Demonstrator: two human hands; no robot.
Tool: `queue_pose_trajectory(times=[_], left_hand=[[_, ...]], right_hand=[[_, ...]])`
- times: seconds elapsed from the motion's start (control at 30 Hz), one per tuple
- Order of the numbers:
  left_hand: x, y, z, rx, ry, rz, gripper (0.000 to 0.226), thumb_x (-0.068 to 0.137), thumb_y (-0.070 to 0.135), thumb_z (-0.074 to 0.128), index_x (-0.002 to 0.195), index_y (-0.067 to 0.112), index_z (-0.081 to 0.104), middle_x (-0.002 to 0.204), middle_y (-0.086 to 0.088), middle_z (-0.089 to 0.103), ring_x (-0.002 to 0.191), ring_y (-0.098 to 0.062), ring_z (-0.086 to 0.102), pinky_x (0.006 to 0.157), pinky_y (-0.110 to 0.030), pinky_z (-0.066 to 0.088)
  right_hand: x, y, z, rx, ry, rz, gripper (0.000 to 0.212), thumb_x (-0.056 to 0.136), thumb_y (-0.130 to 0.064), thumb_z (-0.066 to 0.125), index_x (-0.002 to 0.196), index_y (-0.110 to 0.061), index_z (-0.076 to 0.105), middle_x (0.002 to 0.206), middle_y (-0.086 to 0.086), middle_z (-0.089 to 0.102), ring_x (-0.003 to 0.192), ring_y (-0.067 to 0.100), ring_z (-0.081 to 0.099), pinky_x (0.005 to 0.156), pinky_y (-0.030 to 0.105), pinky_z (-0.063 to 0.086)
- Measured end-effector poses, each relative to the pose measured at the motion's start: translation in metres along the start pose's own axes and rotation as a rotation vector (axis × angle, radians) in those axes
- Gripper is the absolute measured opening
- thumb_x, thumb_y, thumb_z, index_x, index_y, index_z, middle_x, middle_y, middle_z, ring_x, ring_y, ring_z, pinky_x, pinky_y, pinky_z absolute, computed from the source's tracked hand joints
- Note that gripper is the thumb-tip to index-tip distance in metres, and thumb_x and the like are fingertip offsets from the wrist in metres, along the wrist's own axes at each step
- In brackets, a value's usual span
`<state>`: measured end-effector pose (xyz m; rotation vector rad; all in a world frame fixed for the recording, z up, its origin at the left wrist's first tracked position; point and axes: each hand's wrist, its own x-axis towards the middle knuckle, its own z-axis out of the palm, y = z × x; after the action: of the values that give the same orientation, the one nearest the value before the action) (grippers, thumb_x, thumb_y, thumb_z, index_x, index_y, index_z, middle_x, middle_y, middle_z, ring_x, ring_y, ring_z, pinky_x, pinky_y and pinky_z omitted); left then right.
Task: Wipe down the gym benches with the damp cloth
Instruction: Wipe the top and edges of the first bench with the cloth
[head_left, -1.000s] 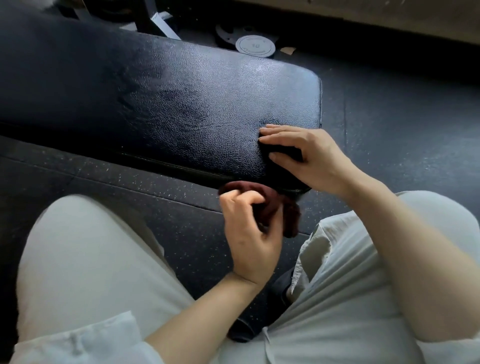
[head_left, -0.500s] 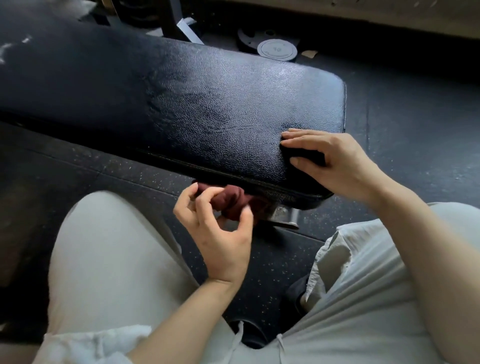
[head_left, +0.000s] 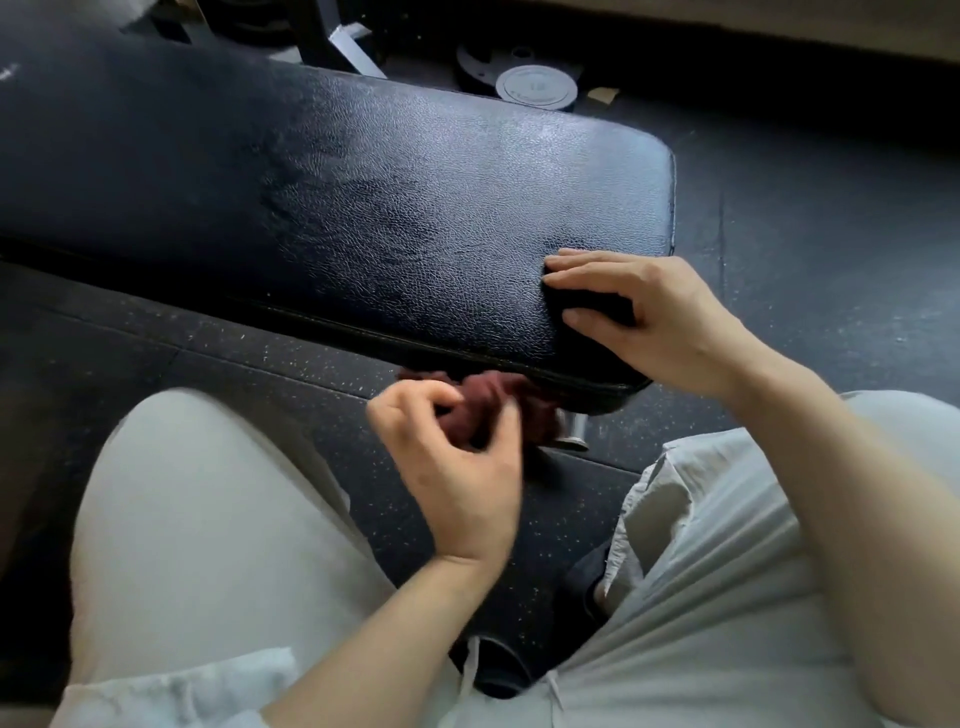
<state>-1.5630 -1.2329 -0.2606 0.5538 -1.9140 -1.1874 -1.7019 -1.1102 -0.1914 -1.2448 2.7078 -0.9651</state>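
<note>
A: We are bunching the dark red cloth (head_left: 488, 402) in our left hand (head_left: 457, 467), fingers curled round it, under the near edge of the bench (head_left: 363, 208).

B: The bench is running left to right, its rounded end pointing right; our right hand (head_left: 644, 317) is resting there, fingers arched on the pad, gripping nothing.

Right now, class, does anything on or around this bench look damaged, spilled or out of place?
Nothing stands out. The bench pad looks intact, the left hand grips the maroon cloth at its near edge, and the right hand rests on top.
</note>
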Motion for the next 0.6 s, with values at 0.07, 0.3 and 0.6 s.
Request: queue_pose_trajectory(times=[0.07, 0.3, 0.6], left_hand=[[0.007, -0.002, -0.001, 0.008, 0.072, -0.028, 0.041, 0.067, 0.004, 0.080, 0.085, 0.012, 0.044, 0.099, -0.005, 0.038, 0.094, -0.004, 0.045, 0.092, -0.025, 0.043], [-0.022, 0.026, 0.022, -0.094, -0.215, 0.077, 0.032, 0.070, 0.021, 0.078, 0.078, 0.006, 0.050, 0.094, -0.004, 0.041, 0.090, -0.006, 0.045, 0.090, -0.012, 0.035], [-0.017, 0.028, 0.015, -0.061, -0.306, 0.055, 0.038, 0.069, 0.033, 0.080, 0.079, 0.010, 0.051, 0.095, 0.001, 0.041, 0.090, -0.001, 0.045, 0.086, -0.009, 0.035]], right_hand=[[0.001, 0.000, -0.001, -0.001, -0.003, 0.006, 0.037, 0.083, -0.023, 0.060, 0.116, -0.010, 0.070, 0.126, 0.003, 0.064, 0.122, 0.009, 0.054, 0.110, 0.018, 0.033], [0.002, 0.001, 0.000, 0.001, -0.003, -0.011, 0.036, 0.082, -0.022, 0.061, 0.115, -0.008, 0.070, 0.125, 0.005, 0.064, 0.121, 0.010, 0.055, 0.109, 0.019, 0.035], [0.000, -0.001, 0.002, -0.051, 0.018, -0.031, 0.035, 0.084, -0.021, 0.060, 0.115, -0.007, 0.070, 0.126, 0.007, 0.064, 0.123, 0.015, 0.056, 0.110, 0.022, 0.035]])
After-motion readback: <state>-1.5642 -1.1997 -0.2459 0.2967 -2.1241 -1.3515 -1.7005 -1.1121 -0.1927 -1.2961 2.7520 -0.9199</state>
